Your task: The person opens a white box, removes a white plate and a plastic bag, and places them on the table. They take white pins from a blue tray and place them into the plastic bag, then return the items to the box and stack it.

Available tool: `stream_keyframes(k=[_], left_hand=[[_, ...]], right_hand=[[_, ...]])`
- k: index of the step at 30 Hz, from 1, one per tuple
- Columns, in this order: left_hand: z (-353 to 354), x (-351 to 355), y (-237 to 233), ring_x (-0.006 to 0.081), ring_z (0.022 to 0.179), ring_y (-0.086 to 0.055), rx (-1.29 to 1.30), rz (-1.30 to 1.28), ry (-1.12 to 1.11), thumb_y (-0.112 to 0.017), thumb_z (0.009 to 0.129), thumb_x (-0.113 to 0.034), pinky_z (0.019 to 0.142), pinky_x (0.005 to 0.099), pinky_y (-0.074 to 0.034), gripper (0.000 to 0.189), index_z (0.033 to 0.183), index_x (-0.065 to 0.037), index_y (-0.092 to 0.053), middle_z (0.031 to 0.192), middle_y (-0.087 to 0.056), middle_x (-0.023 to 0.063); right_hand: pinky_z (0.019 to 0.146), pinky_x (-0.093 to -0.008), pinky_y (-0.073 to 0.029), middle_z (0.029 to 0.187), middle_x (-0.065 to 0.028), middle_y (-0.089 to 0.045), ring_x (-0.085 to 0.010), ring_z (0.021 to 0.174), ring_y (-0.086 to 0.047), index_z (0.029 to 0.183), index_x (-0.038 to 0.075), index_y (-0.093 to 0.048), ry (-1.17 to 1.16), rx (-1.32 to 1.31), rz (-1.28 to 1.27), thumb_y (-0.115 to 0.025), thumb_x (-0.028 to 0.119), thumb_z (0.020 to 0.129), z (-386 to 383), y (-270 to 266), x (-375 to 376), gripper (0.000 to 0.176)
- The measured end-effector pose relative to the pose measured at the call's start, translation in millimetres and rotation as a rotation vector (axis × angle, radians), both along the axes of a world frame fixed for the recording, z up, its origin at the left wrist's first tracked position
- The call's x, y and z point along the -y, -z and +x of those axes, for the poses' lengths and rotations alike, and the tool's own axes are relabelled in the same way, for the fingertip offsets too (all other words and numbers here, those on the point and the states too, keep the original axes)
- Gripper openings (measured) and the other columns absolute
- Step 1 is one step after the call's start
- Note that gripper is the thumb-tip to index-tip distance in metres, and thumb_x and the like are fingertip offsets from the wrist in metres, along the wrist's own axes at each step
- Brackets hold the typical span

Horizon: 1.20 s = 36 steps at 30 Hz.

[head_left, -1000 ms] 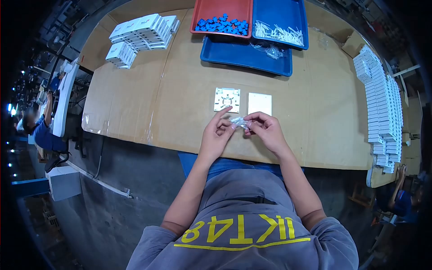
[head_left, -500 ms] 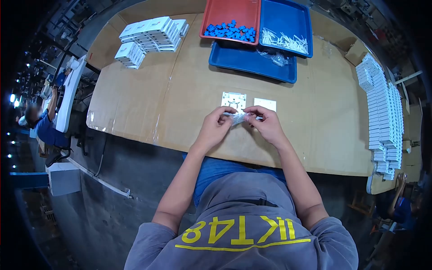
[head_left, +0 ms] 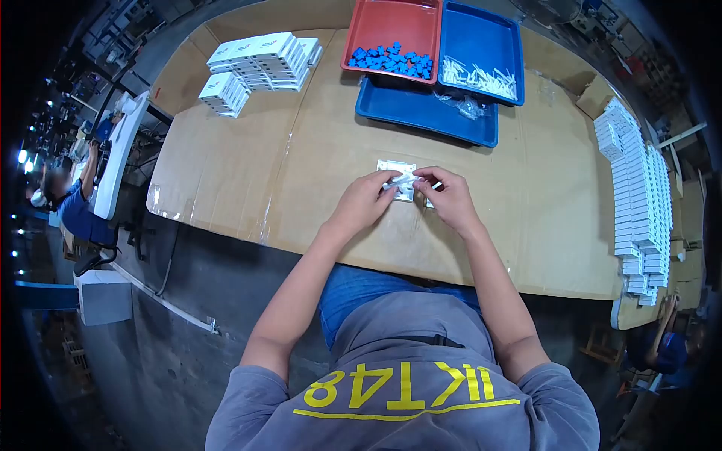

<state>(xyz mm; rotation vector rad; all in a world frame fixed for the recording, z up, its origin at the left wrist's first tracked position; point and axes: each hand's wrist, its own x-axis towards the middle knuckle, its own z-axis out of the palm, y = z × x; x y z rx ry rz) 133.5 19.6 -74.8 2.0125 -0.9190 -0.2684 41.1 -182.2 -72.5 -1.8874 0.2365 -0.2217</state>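
A small clear plastic bag [head_left: 403, 181] is pinched between my two hands, its contents too small to make out. My left hand [head_left: 364, 201] grips its left end with thumb and forefinger. At the other end, my right hand [head_left: 451, 199] has its fingers closed on the bag. Directly beneath lies a square white plastic plate [head_left: 396, 164] with moulded details, partly covered by the bag and fingers. Another flat white piece [head_left: 429, 203] peeks out beside my right fingers, mostly hidden by that hand.
Beyond my hands stand a red tray [head_left: 395, 26] of blue parts, a blue tray [head_left: 481, 37] of white sticks and a lower blue tray [head_left: 406, 113] holding clear plastic. White boxes [head_left: 259, 56] are stacked far left, more stacks [head_left: 639, 195] at right. A person [head_left: 83, 210] sits left.
Both hands have moved slightly away from my body with the bag, now over the plate. My right hand now covers most of the second white piece. The view has shifted slightly.
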Motion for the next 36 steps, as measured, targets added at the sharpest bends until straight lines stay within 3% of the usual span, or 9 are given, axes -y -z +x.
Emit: stream_keyframes(k=[3, 9, 14, 18, 26, 32, 36], left_hand=[[9, -1, -1, 0.0343, 0.092, -0.070, -0.075, 0.023, -0.009, -0.067, 0.096, -0.015, 0.081, 0.0421, -0.056, 0.023, 0.115, -0.003, -0.072, 0.107, -0.071, 0.0153], [28, -5, 24, 0.0304, 0.091, -0.068, 0.263, -0.012, 0.022, -0.070, 0.093, -0.013, 0.083, 0.0406, -0.053, 0.026, 0.118, -0.007, -0.072, 0.094, -0.071, 0.0144], [28, -6, 21, 0.0277, 0.089, -0.066, 0.287, 0.104, -0.031, -0.073, 0.091, -0.016, 0.087, 0.0406, -0.048, 0.018, 0.108, -0.009, -0.075, 0.099, -0.071, 0.0084], [28, -7, 20, 0.0274, 0.092, -0.064, 0.407, 0.009, -0.021, -0.075, 0.090, -0.018, 0.085, 0.0402, -0.047, 0.017, 0.105, -0.011, -0.075, 0.099, -0.070, 0.0057], [34, -7, 30, 0.0275, 0.093, -0.063, 0.374, 0.024, 0.047, -0.076, 0.088, -0.017, 0.086, 0.0407, -0.047, 0.014, 0.099, -0.010, -0.074, 0.099, -0.069, 0.0054], [29, -16, 28, 0.0270, 0.097, -0.064, 0.430, -0.025, 0.171, -0.079, 0.085, -0.019, 0.088, 0.0402, -0.048, 0.023, 0.102, -0.006, -0.072, 0.103, -0.069, 0.0062], [28, -22, 20, 0.0276, 0.099, -0.064, 0.500, -0.066, 0.238, -0.082, 0.083, -0.022, 0.089, 0.0400, -0.049, 0.029, 0.103, -0.004, -0.071, 0.107, -0.069, 0.0079]], right_hand=[[0.070, -0.0299, -0.053, 0.087, -0.0079, -0.073, -0.0135, 0.075, -0.064, 0.114, 0.002, -0.075, 0.019, 0.027, -0.049, -0.076, 0.011, 0.093, 9, 16, 1, 0.024], [0.071, -0.0353, -0.054, 0.097, -0.0084, -0.069, -0.0230, 0.078, -0.067, 0.104, 0.004, -0.075, 0.021, 0.113, -0.303, -0.077, 0.014, 0.090, 17, 28, -9, 0.018], [0.073, -0.0384, -0.054, 0.098, -0.0081, -0.068, -0.0278, 0.082, -0.068, 0.097, 0.006, -0.072, 0.037, 0.044, -0.437, -0.075, 0.016, 0.090, 16, 27, -17, 0.013], [0.074, -0.0400, -0.055, 0.097, -0.0079, -0.068, -0.0289, 0.087, -0.069, 0.095, 0.006, -0.071, 0.047, 0.124, -0.487, -0.074, 0.016, 0.090, 16, 32, -18, 0.012], [0.080, -0.0415, -0.057, 0.101, -0.0076, -0.070, -0.0294, 0.094, -0.069, 0.093, 0.005, -0.074, -0.035, 0.239, -0.603, -0.072, 0.014, 0.089, 14, 29, -13, 0.010], [0.081, -0.0429, -0.058, 0.103, -0.0085, -0.070, -0.0307, 0.093, -0.071, 0.091, 0.005, -0.075, -0.103, -0.018, -0.664, -0.070, 0.013, 0.088, 19, 7, -10, 0.010], [0.079, -0.0444, -0.057, 0.101, -0.0073, -0.070, -0.0314, 0.091, -0.070, 0.090, 0.008, -0.074, -0.189, -0.046, -0.900, -0.072, 0.013, 0.085, 36, 2, -6, 0.008]])
